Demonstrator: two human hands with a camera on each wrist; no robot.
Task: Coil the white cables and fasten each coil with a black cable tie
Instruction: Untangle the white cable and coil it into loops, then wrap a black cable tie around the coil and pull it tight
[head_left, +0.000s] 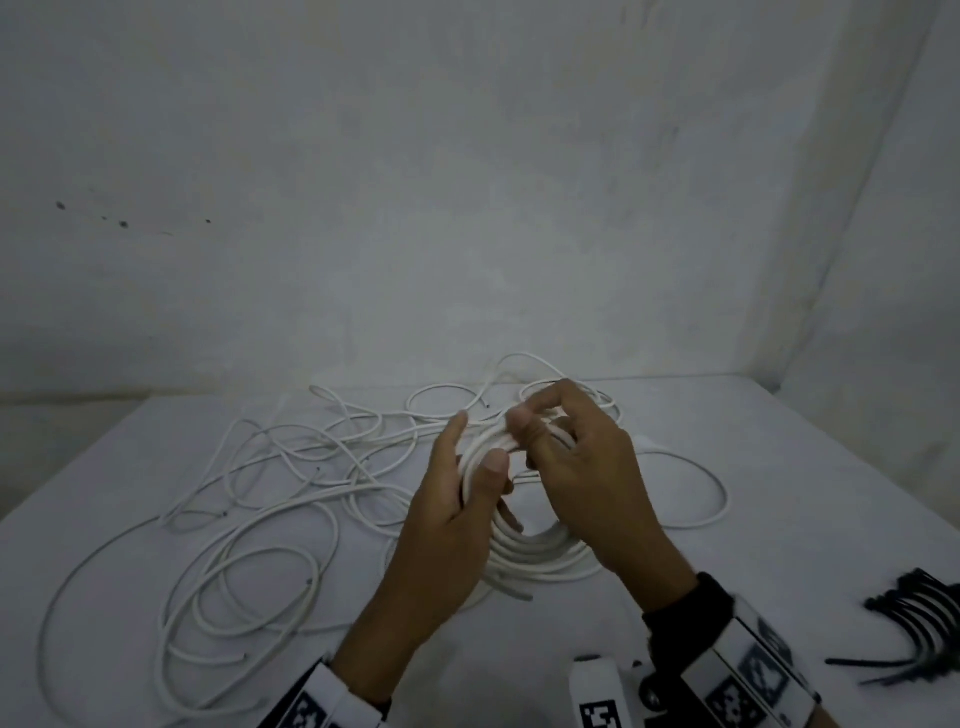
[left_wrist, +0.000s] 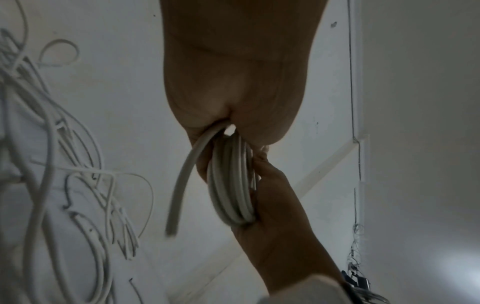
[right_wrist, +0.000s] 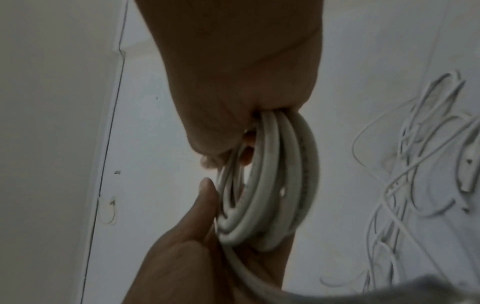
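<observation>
Both hands are closed on one thing: the left hand (head_left: 457, 499) clamps the near-left side of a round coil of smooth white plastic-sheathed cable (head_left: 524, 558), thumb on top and fingers curled under, while the right hand (head_left: 582, 483) pinches the far side of that same coil between thumb and curled fingers. They hold it just above the pale bench (head_left: 779, 467), at the centre of the head view. From the left wrist camera several turns lie side by side like stacked rings, and one stiff free end of the cable (left_wrist: 182, 185) springs out in an arc, blurred at its tip.

Judged from this, the step in hand is closing the coil before tying. Doing it well likely means keeping the turns flat and the same width, tucking the springy end along the bundle, and keeping one hand clamped so the sheath, which looks slick and inclined to uncurl, cannot fan open when the other hand lets go.

A heap of thin black ribbed plastic cable ties (head_left: 909, 618) lies at the lower right of the frame, apart from the coil. Loose tangled white cables (head_left: 291, 467) sprawl over the left half of the bench, not yet coiled.
</observation>
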